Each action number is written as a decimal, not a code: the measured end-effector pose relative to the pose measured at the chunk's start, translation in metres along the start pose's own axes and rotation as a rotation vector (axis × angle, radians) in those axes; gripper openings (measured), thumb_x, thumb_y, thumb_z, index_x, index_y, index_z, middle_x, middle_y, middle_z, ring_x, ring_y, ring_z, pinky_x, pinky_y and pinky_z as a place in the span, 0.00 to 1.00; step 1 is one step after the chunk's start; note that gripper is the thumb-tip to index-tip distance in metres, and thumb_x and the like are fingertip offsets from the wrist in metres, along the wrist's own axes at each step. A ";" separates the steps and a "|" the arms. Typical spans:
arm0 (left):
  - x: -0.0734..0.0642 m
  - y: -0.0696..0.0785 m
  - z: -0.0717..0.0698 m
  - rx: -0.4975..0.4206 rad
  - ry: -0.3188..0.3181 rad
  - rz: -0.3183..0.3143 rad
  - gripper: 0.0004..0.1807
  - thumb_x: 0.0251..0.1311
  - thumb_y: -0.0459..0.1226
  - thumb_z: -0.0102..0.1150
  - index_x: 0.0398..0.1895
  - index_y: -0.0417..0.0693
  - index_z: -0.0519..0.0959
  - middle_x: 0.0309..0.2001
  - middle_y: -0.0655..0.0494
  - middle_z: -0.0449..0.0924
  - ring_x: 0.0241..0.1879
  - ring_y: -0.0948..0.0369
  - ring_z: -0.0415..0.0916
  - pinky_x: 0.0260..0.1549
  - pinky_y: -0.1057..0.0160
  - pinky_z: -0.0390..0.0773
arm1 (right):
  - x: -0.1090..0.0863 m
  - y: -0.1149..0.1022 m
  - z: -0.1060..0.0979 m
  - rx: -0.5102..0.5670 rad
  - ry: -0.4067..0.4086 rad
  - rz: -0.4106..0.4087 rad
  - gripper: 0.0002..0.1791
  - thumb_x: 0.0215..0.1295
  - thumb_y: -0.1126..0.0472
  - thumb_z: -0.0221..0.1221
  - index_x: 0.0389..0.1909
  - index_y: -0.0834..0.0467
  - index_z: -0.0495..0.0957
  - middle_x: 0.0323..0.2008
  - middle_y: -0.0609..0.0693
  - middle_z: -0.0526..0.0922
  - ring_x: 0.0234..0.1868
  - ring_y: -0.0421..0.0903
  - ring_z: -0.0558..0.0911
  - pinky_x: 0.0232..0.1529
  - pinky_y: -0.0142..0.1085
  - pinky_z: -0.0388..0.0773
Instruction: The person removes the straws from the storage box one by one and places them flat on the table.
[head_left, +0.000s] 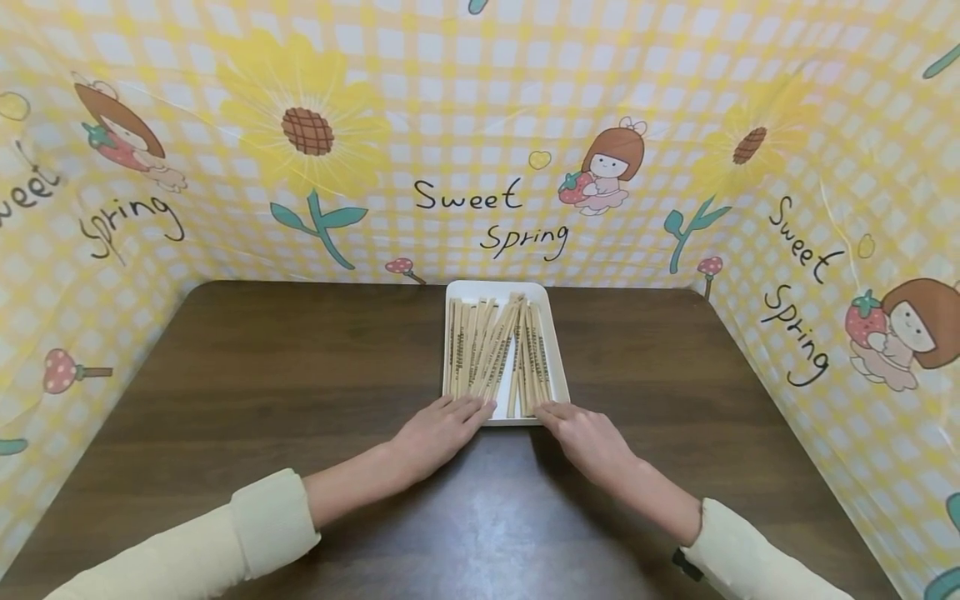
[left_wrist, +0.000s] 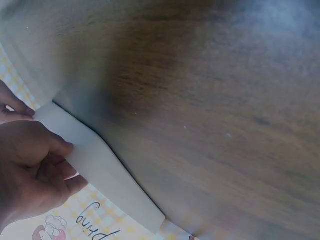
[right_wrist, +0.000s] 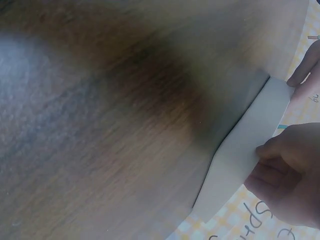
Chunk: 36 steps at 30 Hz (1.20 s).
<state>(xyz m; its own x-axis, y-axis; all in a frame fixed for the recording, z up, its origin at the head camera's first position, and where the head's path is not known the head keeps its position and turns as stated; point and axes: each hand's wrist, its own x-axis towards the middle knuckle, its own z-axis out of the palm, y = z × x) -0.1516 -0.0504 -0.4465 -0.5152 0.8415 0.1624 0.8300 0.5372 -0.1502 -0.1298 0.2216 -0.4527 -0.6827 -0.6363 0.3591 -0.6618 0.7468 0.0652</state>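
A white rectangular tray (head_left: 556,358) lies on the table, holding two bunches of slim wooden sticks (head_left: 472,350) with dark print along them. At its near left corner, my left hand (head_left: 444,435) grips the rim, fingers over the edge by the stick ends. My right hand (head_left: 592,442) holds the near right corner in the same way. In the left wrist view, the left thumb meets the top of the tray's outer wall (left_wrist: 115,175) and curled fingers show behind it. The right wrist view has the right thumb at the rim; the sticks are hidden there behind the wall (right_wrist: 240,145).
A dark brown wooden table (head_left: 315,358) carries the tray close to its far edge. Yellow checked cloth (head_left: 465,125) with printed flowers and figures stands along the back and both sides. Pale sleeves (head_left: 277,521) cover the forearms, and a small black item (head_left: 686,564) shows at the right cuff.
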 end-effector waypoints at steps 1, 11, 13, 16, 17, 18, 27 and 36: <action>0.000 0.000 0.000 0.002 -0.008 0.000 0.27 0.65 0.26 0.57 0.68 0.37 0.69 0.63 0.43 0.75 0.62 0.50 0.74 0.57 0.50 0.77 | 0.000 0.000 0.000 0.000 0.002 0.000 0.22 0.53 0.79 0.63 0.51 0.61 0.83 0.48 0.54 0.86 0.48 0.50 0.85 0.34 0.42 0.86; 0.002 -0.007 0.001 0.085 0.053 0.056 0.24 0.65 0.28 0.57 0.65 0.37 0.73 0.60 0.43 0.78 0.59 0.51 0.76 0.56 0.55 0.78 | 0.000 0.003 -0.003 -0.004 0.027 0.002 0.21 0.54 0.79 0.62 0.49 0.61 0.83 0.47 0.54 0.86 0.47 0.50 0.86 0.32 0.42 0.86; 0.001 -0.008 0.003 0.111 0.086 0.077 0.22 0.66 0.28 0.57 0.63 0.36 0.74 0.59 0.43 0.79 0.58 0.52 0.77 0.56 0.56 0.78 | 0.000 0.002 -0.003 -0.001 0.028 0.007 0.21 0.54 0.79 0.62 0.49 0.61 0.83 0.47 0.55 0.86 0.46 0.50 0.86 0.32 0.42 0.86; 0.000 -0.011 0.006 0.140 0.137 0.106 0.21 0.65 0.28 0.57 0.61 0.34 0.75 0.57 0.43 0.80 0.57 0.53 0.78 0.56 0.58 0.78 | 0.000 0.001 -0.003 0.000 0.024 0.014 0.20 0.55 0.79 0.62 0.49 0.61 0.83 0.47 0.54 0.86 0.46 0.50 0.86 0.31 0.43 0.86; -0.001 -0.011 0.007 0.145 0.151 0.113 0.20 0.64 0.28 0.58 0.60 0.34 0.76 0.56 0.43 0.80 0.56 0.53 0.79 0.56 0.58 0.79 | 0.000 0.001 -0.003 0.002 0.023 0.016 0.20 0.55 0.79 0.62 0.48 0.61 0.83 0.47 0.54 0.86 0.46 0.50 0.86 0.31 0.43 0.86; -0.001 -0.012 0.008 0.145 0.165 0.119 0.20 0.64 0.28 0.58 0.60 0.34 0.76 0.56 0.43 0.81 0.55 0.53 0.79 0.55 0.58 0.79 | 0.000 0.001 -0.003 0.005 0.021 0.018 0.20 0.55 0.79 0.62 0.48 0.61 0.82 0.47 0.54 0.86 0.46 0.50 0.86 0.31 0.43 0.86; -0.004 -0.013 0.012 0.120 0.229 0.132 0.19 0.61 0.27 0.61 0.56 0.32 0.78 0.51 0.43 0.83 0.52 0.54 0.81 0.53 0.60 0.80 | 0.008 0.003 -0.011 0.132 -0.087 0.081 0.15 0.57 0.78 0.58 0.40 0.58 0.83 0.35 0.50 0.86 0.31 0.47 0.85 0.23 0.41 0.83; -0.006 -0.012 0.011 0.095 0.175 0.107 0.20 0.60 0.26 0.61 0.57 0.33 0.78 0.53 0.43 0.82 0.54 0.54 0.80 0.56 0.59 0.78 | 0.039 0.028 -0.019 0.835 -0.163 0.520 0.18 0.69 0.70 0.59 0.59 0.67 0.78 0.55 0.61 0.82 0.50 0.54 0.84 0.44 0.38 0.84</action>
<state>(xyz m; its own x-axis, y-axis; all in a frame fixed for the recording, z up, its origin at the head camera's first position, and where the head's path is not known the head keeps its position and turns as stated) -0.1604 -0.0616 -0.4562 -0.3736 0.8758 0.3057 0.8500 0.4551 -0.2653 -0.1692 0.2219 -0.4196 -0.9423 -0.3340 0.0208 -0.2311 0.6047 -0.7622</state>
